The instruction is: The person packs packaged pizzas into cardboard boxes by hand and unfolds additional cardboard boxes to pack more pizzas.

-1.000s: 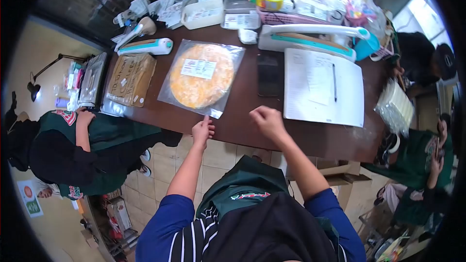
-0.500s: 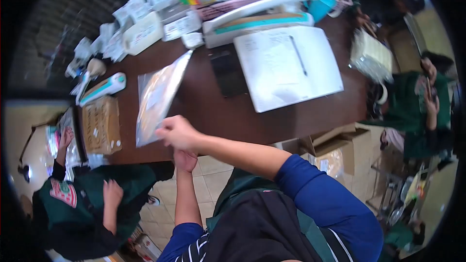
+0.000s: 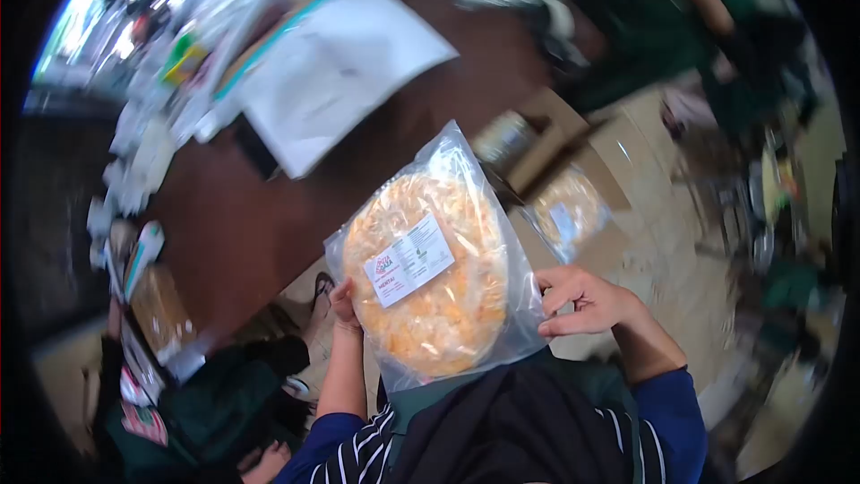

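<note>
Two hands: both on one bagged pizza (image 3: 430, 282), lifted off the brown table (image 3: 233, 224), held flat in front of the chest.
Left hand (image 3: 342, 303): fingers closed on the bag's left edge.
Right hand (image 3: 587, 300): fingers pinched shut on the right edge.
Progress: pizza sealed, labelled, picked up; not set down anywhere yet.
Containers: open cardboard box (image 3: 573, 188) on the floor holds another bagged pizza (image 3: 566, 211); other contents too blurred.
</note>
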Available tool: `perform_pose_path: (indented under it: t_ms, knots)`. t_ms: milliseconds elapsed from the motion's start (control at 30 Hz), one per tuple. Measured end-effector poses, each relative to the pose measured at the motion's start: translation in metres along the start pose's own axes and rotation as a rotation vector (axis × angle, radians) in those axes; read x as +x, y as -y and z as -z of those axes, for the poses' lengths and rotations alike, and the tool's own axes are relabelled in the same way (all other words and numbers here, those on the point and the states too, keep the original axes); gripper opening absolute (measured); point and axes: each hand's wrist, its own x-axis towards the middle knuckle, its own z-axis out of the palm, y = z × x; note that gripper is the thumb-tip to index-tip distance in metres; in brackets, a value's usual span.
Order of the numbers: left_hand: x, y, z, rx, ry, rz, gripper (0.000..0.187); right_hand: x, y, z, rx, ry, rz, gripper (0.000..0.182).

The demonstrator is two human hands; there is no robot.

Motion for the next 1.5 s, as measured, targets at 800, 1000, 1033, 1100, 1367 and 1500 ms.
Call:
perform_pose_path:
  t_ms: [800,1000,1033,1100,1367,1500]
  knots:
    - [0.386,0.309,0.045,1.433,0.365,0.57,0.069,-0.236,-0.515,-0.031,0.364,-1.331,-0.903,0.033]
    - [0.352,0.319,0.105,2.515,1.01,-0.033,0.07,-0.169,-0.559,0.037,-0.542,-1.189,-1.138,0.071]
    - [0.339,0.316,0.105,2.505,0.966,0.102,0.068,-0.159,-0.563,0.042,-0.492,-1.012,-1.204,0.072]
    - [0.306,0.303,0.113,2.459,0.955,0.119,0.063,-0.146,-0.562,0.048,-0.431,-0.947,-1.198,0.073]
    - [0.133,0.192,0.083,2.21,0.59,0.295,0.051,-0.136,-0.482,0.082,-0.352,-1.197,-0.786,0.05]
    - [0.072,0.143,0.056,2.221,0.303,0.375,0.05,-0.061,-0.369,0.11,-0.216,-1.31,-0.364,0.016]
